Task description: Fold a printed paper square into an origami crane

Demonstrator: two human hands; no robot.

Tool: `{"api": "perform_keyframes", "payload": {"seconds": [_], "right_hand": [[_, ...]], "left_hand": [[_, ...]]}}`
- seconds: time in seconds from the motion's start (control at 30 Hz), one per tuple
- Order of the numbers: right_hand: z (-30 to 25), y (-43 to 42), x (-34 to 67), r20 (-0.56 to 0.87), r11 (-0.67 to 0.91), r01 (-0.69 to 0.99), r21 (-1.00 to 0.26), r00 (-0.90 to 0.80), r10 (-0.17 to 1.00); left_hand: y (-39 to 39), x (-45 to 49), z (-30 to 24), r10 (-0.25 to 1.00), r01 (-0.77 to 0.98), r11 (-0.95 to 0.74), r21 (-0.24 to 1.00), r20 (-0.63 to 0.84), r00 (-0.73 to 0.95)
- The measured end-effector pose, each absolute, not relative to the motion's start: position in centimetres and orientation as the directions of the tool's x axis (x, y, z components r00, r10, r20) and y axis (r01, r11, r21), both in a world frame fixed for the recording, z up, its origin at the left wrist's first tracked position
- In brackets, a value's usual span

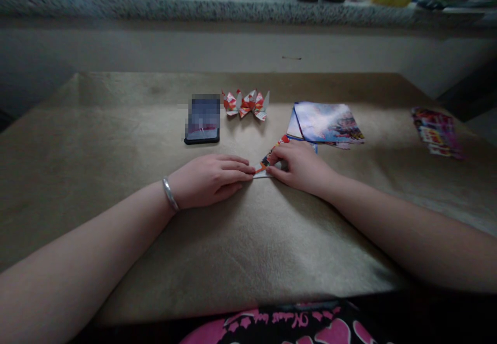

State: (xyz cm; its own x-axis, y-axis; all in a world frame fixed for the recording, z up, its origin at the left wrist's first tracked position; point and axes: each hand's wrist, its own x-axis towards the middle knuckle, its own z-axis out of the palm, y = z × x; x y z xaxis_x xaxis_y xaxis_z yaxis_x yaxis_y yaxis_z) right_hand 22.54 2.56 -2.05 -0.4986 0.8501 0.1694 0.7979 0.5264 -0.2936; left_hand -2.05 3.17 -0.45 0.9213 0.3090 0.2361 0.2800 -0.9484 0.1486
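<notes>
Item one: folded paper (263, 165), patterned in orange, dark and white, lying on the desk (233, 261) in front of me, between my two hands. Narrow end points left, at my left fingertips; the piece widens toward the right, with its patterned edge climbing away from me to the upper right. White near edge runs roughly left to right; my right hand covers part of the far end, so the full long axis is hidden.

Left hand (215, 178): palm down, fingers long and nearly straight, side by side, tips resting on the narrow end, gripping nothing. Silver bangle (170, 193) at the wrist.

Right hand (301, 165): fingers curled, thumb and forefinger drawn close, both tips at the paper; pinched or merely pressed, I cannot tell.

Beyond: red-and-white folded figures (246, 106), one group; dark phone (204, 121) to their left; overlapping printed sheets (322, 121) to their right; colourful sheets (437, 132), far right.
</notes>
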Motion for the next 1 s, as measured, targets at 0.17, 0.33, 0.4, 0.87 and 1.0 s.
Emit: {"api": "perform_keyframes", "payload": {"seconds": [0.17, 0.33, 0.4, 0.87, 1.0], "right_hand": [[-2.12, 2.48, 22.64, 0.179, 0.529, 0.797, -0.293, -0.497, 0.849], [-2.12, 2.50, 22.67, 0.179, 0.526, 0.797, -0.297, -0.495, 0.850], [-2.09, 2.47, 22.65, 0.170, 0.519, 0.798, -0.307, -0.491, 0.855], [-2.09, 2.48, 22.61, 0.165, 0.526, 0.794, -0.306, -0.500, 0.850], [-2.04, 2.52, 22.49, 0.169, 0.529, 0.797, -0.291, -0.502, 0.848]], "left_hand": [[3.13, -2.15, -0.23, 0.309, 0.287, -0.950, 0.119, 0.247, 0.919], [3.00, -2.08, 0.01, 0.289, 0.274, -0.957, 0.094, 0.250, 0.924], [3.02, -2.05, 0.10, 0.297, 0.281, -0.954, 0.101, 0.244, 0.923], [3.36, -2.79, -0.47, 0.451, 0.360, -0.860, 0.363, 0.209, 0.867], [2.97, -2.34, -0.52, 0.472, 0.404, -0.864, 0.302, 0.205, 0.857]]}}
